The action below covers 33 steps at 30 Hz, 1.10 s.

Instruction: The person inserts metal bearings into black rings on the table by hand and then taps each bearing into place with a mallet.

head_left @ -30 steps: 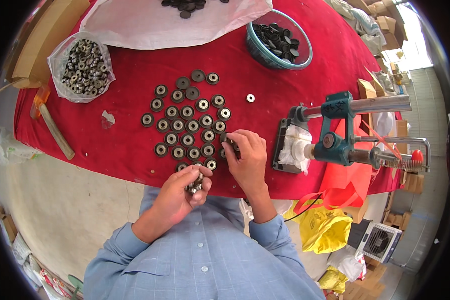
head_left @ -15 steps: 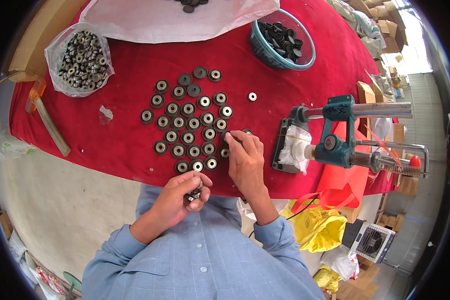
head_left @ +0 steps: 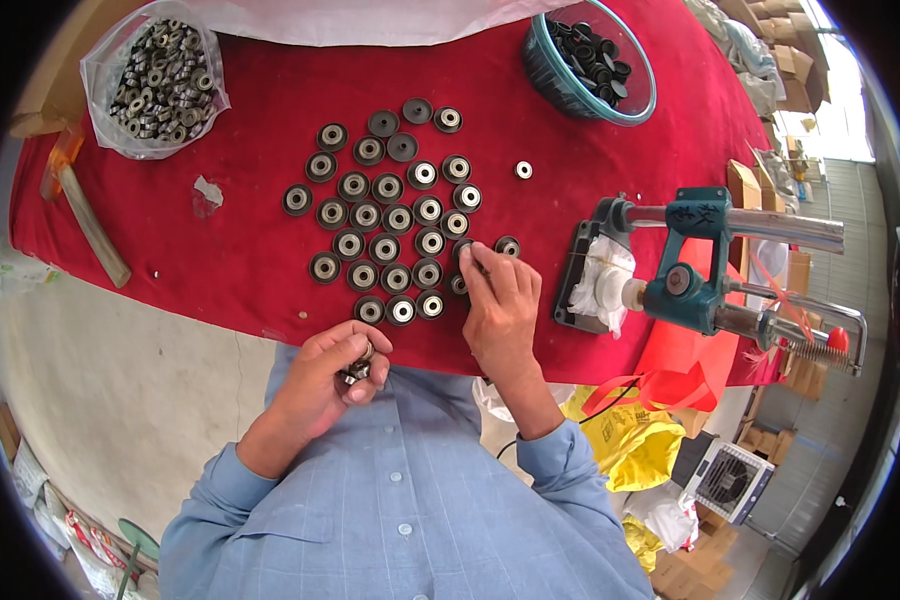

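My left hand (head_left: 322, 377) is curled around several small shiny bearings (head_left: 355, 370) near the table's front edge. On the red cloth stands a cluster of black round caps, most with a metal bearing in the centre, like this capped bearing (head_left: 387, 187). A few have no bearing showing, such as a plain black cap (head_left: 402, 147). My right hand (head_left: 502, 305) is at the cluster's right side, its fingertips pinched together at a dark round cap (head_left: 460, 247). Whatever lies between those fingertips is hidden. Beyond the hand sits another capped bearing (head_left: 508, 247), and a loose bearing (head_left: 523, 170) lies farther off.
A clear bag (head_left: 215, 100) of bearings stands at the far left, a blue-green basket (head_left: 642, 112) of black caps at the far right. A green hand press (head_left: 688, 265) occupies the right side. A hammer (head_left: 95, 235) lies at the left edge of the red-covered table.
The whole view has shifted, so the table contents appear higher. My right hand stays at the same cap on the cluster's right side, and the left still holds its bearings.
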Tool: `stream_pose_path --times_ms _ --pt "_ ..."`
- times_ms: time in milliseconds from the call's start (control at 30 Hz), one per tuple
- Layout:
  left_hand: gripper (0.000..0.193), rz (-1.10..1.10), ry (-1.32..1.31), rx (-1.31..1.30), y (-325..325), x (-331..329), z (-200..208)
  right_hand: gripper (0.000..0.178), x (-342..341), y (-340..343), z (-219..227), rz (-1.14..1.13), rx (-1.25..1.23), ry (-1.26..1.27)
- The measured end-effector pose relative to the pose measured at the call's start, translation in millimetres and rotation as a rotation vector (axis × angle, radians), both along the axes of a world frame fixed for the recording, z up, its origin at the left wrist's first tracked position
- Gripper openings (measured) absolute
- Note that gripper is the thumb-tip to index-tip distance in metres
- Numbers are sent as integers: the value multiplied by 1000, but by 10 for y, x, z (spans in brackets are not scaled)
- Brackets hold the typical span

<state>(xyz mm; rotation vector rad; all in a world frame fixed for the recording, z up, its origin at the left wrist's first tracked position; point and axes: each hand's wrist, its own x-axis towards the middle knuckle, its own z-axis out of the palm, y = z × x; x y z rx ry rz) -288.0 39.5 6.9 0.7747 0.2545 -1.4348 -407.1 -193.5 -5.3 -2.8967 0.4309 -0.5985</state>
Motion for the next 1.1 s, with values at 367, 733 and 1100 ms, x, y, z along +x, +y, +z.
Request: stream_pose_path --times_ms 367,733,1100 --pt "25 108 -1 -19 31 110 35 39 -217 53 165 -39 195 -141" --pt "24 107 -4 -40 15 120 27 44 -190 266 -6 -17 73 55" --pt "25 192 -70 -53 9 251 104 58 -284 485 -138 -136 -41 55"
